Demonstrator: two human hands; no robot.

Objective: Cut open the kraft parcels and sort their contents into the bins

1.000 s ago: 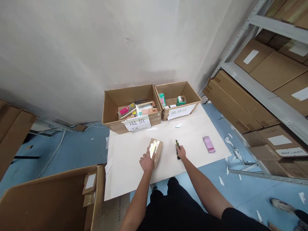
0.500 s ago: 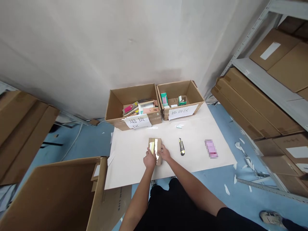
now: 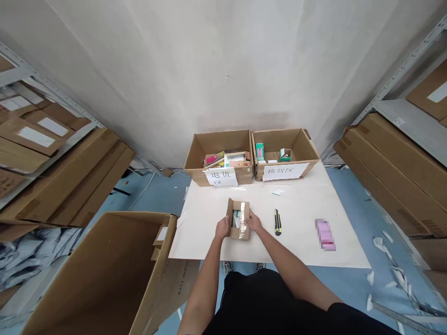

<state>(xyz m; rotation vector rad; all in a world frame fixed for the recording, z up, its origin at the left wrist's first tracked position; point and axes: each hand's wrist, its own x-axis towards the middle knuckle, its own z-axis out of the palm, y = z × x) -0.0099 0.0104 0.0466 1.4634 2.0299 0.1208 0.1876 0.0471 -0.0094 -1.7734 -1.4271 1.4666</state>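
Observation:
A small cardboard box (image 3: 245,229) lies on the white-topped table, with shiny tape along its right flap. Its left flap stands raised, and a white and green item (image 3: 236,217) shows inside. My left hand (image 3: 222,228) grips the box at its left side by the raised flap. On the opposite side, my right hand (image 3: 254,221) is closed on the right edge. Right of the box lies a black and yellow box cutter (image 3: 278,222), its blade hard to make out.
Two cardboard bins with paper signs, the left bin (image 3: 195,177) and right bin (image 3: 259,175), stand at the table's back. A pixelated pink item (image 3: 325,235) lies at right. A large open carton (image 3: 104,260) stands at lower left. Shelves with boxes (image 3: 387,172) flank both sides.
The small box's left flap has been lifted, exposing its contents. My left hand has moved from the top of the box to its left side. The camera view has shifted.

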